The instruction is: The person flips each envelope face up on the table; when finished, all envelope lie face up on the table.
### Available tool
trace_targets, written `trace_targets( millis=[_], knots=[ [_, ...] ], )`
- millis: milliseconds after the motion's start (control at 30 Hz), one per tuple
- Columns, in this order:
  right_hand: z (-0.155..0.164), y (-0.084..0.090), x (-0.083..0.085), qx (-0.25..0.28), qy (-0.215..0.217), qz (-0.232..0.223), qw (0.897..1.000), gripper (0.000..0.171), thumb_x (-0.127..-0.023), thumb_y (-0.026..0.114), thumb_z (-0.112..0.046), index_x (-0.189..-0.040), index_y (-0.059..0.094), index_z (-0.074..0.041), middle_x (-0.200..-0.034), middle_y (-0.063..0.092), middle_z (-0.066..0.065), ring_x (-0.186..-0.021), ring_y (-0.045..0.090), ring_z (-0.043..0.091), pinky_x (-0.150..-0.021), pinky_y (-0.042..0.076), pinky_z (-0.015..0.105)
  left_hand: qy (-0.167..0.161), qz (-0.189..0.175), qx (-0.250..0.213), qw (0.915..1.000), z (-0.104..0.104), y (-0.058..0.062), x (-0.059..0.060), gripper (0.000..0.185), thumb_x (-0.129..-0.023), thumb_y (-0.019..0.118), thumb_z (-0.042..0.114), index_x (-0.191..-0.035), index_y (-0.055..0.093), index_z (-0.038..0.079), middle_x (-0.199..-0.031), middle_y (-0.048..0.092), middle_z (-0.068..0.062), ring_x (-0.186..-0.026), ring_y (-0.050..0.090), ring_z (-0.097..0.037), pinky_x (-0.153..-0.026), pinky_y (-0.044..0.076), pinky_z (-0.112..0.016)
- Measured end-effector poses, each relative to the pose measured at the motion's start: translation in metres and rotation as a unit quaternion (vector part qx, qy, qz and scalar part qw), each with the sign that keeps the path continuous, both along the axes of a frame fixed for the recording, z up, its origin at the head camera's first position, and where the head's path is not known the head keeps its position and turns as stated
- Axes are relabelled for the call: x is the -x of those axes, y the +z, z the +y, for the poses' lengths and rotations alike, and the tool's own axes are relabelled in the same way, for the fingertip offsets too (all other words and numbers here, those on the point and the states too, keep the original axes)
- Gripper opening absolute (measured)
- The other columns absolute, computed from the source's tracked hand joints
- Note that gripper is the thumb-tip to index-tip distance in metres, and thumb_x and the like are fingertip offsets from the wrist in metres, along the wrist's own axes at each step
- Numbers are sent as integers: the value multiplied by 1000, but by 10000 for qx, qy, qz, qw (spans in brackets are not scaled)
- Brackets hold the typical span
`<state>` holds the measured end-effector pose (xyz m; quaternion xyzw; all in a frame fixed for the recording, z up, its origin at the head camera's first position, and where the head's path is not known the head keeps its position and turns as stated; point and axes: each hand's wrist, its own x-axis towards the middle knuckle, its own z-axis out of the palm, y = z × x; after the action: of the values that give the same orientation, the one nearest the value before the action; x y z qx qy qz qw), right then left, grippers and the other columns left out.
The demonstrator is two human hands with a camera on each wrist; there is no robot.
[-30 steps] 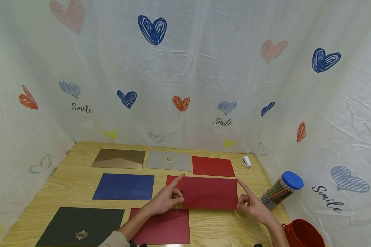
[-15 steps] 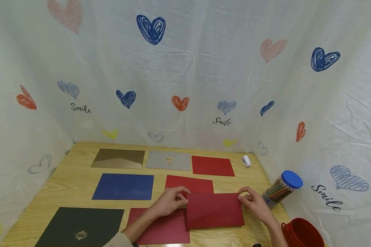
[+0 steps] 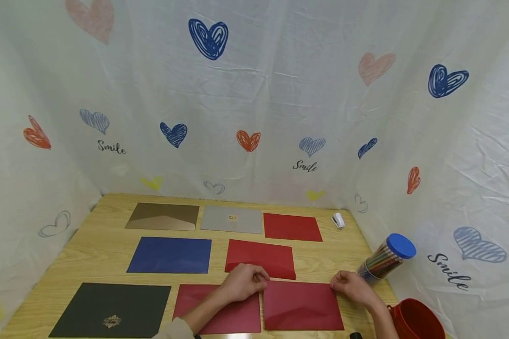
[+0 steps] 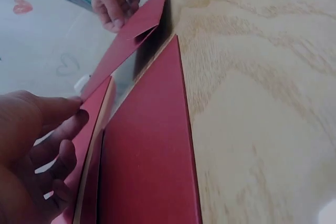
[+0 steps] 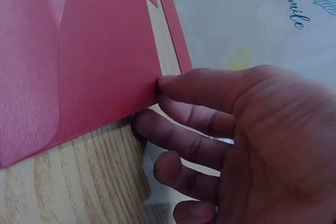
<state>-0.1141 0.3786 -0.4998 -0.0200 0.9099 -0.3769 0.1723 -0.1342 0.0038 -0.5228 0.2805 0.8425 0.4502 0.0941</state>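
A crimson envelope (image 3: 303,308) is near the table's front, its flap line showing in the right wrist view. My left hand (image 3: 245,282) pinches its far left corner. The far right corner is pinched between thumb and fingers of my right hand (image 3: 356,287). In the left wrist view, this envelope (image 4: 128,40) is tilted, with one edge raised off the table. Beside it, partly hidden by my left forearm, lies another crimson envelope (image 3: 242,318). A red envelope (image 3: 263,254) lies just behind the held one.
A dark green-black envelope (image 3: 114,306), a blue one (image 3: 169,254), a brown one (image 3: 161,216), a grey one (image 3: 233,226) and another red one (image 3: 292,227) lie around. Right side: white stapler (image 3: 338,221), blue-lidded pencil jar (image 3: 386,259), red bucket (image 3: 417,320). Curtains (image 3: 254,94) surround the table.
Both hands have brought the crimson envelope toward the front edge, off the red envelope it covered, to beside the other crimson one. The fingers, earlier pointing along its sides, now pinch its far corners.
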Motion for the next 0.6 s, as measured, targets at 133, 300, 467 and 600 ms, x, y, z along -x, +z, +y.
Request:
trace_targets(
  millis=[133,300,467,600],
  knots=[
    [2,1,0,46,23,-172,9998,15,-96,65,-13,-95,69,1,-85,67,4,-79,58,16,-69,46,28,59,37,235,9997,6,1,-3,9,-87,80,18,-96,78,17,-77,67,16,-70,58,5,-65,47,-20],
    [4,1,2,-10,38,-251,9997,13,-95,65,-11,-94,70,1,-85,67,3,-78,57,15,-70,46,28,54,194,451,9988,9,2,-3,9,-86,81,20,-95,78,18,-77,65,17,-69,56,5,-64,46,-19],
    [5,1,2,17,104,-240,9997,11,-94,67,-9,-93,71,2,-84,67,3,-78,56,16,-69,46,27,-4,327,644,9974,11,3,-3,10,-86,81,21,-95,78,19,-77,64,17,-69,55,5,-64,46,-20],
    [7,2,2,36,162,-216,9996,10,-92,68,-8,-92,70,2,-83,67,3,-77,56,17,-67,45,26,3,350,720,9968,13,2,-3,10,-86,81,21,-95,79,19,-76,64,17,-69,55,5,-63,45,-20]
  ],
)
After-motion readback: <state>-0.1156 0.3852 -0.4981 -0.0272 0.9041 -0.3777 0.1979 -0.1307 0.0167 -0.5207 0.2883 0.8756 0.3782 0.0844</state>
